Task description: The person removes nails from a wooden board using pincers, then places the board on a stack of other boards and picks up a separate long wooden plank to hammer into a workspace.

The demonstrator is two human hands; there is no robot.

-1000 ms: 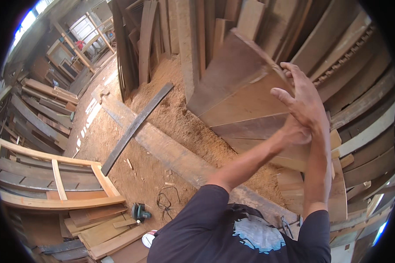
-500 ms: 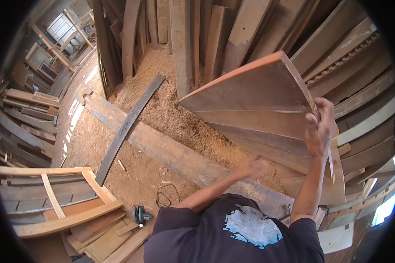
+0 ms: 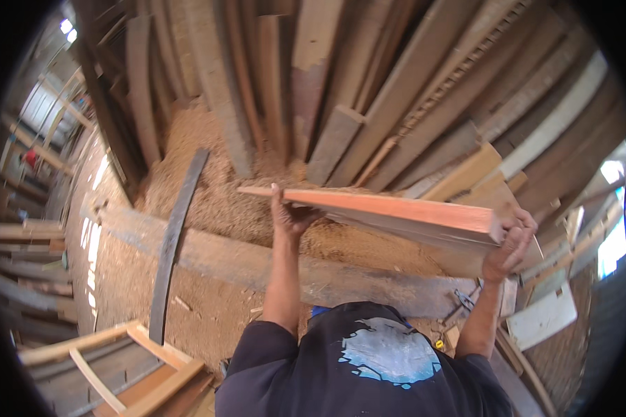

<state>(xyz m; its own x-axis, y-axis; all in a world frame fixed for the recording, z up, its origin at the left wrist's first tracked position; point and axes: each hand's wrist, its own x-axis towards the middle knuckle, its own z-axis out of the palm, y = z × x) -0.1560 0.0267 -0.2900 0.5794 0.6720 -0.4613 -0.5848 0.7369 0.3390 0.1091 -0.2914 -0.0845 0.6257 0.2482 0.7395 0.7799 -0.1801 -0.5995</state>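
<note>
A wide wooden board with an orange-toned edge is up in front of me, its edge toward me and its faces mostly out of sight. At its narrow left end my left hand is closed round it, a finger showing over the edge and the palm underneath. My right hand grips the thicker right end, with its fingers bent over the corner. Below the board lies a long, worn plank, partly behind my left forearm.
A dark curved strip of wood crosses the plank at left. Sawdust is heaped beyond it. Tall planks lean along the back and right. A wooden frame lies at lower left; a white panel is at lower right.
My left hand has risen from low beside the board and taken hold of its left end. The board has tipped from showing its broad face to showing its orange edge. My view has shifted right.
</note>
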